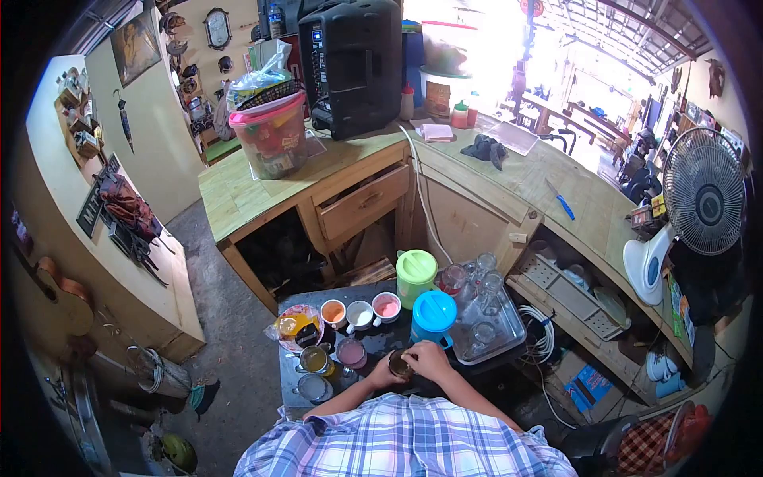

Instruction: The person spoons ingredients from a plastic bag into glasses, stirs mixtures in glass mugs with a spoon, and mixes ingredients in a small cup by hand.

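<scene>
My left hand [385, 374] is wrapped round a glass [401, 367] with dark brown contents, low over the dark table. My right hand [429, 362] is closed at the glass's rim; what its fingers pinch, if anything, is too small to make out. Just beyond stands a blue lidded pitcher [434, 312], with a green lidded pitcher [416, 278] behind it. Left of my hands are a mug of purplish drink [350, 353], a mug of yellowish drink [316, 362] and a cloudy glass mug [314, 388].
Cups with orange [333, 312], white [359, 315] and pink [386, 307] contents line up beyond the mugs. A plate [289, 319] carries something orange-yellow. On the right, a metal tray [509, 338] holds several glass mugs. A blue knife [565, 207] lies on the wooden counter [524, 179], near a fan [703, 191].
</scene>
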